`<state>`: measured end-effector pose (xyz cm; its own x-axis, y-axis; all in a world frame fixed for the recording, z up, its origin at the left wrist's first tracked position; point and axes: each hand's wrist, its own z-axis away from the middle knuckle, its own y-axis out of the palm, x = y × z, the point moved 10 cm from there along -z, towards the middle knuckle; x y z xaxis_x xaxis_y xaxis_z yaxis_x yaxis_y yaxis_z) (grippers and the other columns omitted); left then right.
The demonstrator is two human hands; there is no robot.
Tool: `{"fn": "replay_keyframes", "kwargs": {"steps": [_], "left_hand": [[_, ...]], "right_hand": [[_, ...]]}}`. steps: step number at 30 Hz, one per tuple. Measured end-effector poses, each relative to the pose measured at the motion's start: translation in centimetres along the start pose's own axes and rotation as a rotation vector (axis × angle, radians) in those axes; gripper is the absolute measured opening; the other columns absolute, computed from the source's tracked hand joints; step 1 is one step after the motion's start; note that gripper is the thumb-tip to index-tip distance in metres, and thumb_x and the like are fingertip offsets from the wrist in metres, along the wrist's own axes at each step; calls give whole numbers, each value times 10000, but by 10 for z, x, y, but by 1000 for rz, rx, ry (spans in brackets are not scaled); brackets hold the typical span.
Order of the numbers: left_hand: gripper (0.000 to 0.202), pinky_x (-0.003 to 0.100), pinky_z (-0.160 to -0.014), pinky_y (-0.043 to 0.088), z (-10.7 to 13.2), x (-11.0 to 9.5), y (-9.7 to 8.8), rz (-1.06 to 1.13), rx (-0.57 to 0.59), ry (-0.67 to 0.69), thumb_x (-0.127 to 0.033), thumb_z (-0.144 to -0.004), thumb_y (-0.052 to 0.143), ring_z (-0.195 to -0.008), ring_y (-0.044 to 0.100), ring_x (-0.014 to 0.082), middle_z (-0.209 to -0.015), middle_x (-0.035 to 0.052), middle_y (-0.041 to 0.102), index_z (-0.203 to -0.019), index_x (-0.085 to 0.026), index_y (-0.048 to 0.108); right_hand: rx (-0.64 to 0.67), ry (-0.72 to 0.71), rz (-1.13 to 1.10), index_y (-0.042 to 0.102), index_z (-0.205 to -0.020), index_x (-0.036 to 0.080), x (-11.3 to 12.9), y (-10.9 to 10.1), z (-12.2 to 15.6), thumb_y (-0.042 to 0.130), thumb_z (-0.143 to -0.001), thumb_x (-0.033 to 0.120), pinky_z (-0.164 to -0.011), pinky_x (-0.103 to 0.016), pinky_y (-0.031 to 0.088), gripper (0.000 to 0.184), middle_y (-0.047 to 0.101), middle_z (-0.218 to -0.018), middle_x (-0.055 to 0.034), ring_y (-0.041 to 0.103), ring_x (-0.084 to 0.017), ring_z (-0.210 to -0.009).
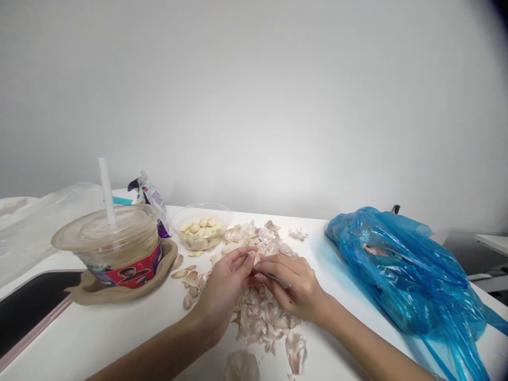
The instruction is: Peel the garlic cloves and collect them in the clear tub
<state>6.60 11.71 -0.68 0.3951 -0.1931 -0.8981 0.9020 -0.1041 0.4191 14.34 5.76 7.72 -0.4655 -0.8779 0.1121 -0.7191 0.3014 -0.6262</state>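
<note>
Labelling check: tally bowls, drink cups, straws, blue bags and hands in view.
Clear plastic bowl: 1
Plastic drink cup: 1
White straw: 1
Blue plastic bag: 1
Hands, left hand and right hand: 2
Total: 6

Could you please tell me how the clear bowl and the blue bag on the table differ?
The clear bowl is colourless, while the blue bag is tinted throughout. The bowl holds a smooth, round shape; the bag is crumpled and slumped. The bowl stands beyond the left hand, whereas the larger-looking bag lies to the right of the right hand. Both rest on the white table.
</note>
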Motion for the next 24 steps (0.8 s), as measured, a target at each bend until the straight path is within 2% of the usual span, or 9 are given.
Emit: {"fn": "replay_keyframes", "kwargs": {"steps": [5,13,19,24], "left_hand": [[205,235,-677,497,0,0,-1,-12,0,1,-201,-737,608,-671,590,111,-842,44,658,-935,-154,583],[161,218,-611,492,-1,-2,2,7,30,23,-237,-735,608,-624,574,109,-759,32,644,-865,-143,623],[219,222,-582,491,-2,1,1,-17,31,9,-246,-769,567,-607,560,106,-753,35,629,-960,-139,574],[225,251,-621,500,-3,4,2,-12,51,4,-229,-792,536,-645,569,117,-792,50,627,-997,-138,545]], "right_hand": [[-43,3,-36,527,-1049,168,-2,-4,2,449,-798,52,-626,-260,506,287,646,-938,-68,611,-147,-810],[-56,6,-36,529,-1044,157,-2,-5,3,462,-785,40,-648,-261,511,293,644,-947,-71,610,-148,-828],[-87,-3,-13,541,-1012,158,-1,-8,1,468,-801,60,-641,-243,507,243,649,-907,-64,612,-136,-802],[-85,-2,-19,543,-1002,149,-1,-8,2,475,-794,49,-651,-244,508,241,647,-899,-65,613,-139,-802]]}}
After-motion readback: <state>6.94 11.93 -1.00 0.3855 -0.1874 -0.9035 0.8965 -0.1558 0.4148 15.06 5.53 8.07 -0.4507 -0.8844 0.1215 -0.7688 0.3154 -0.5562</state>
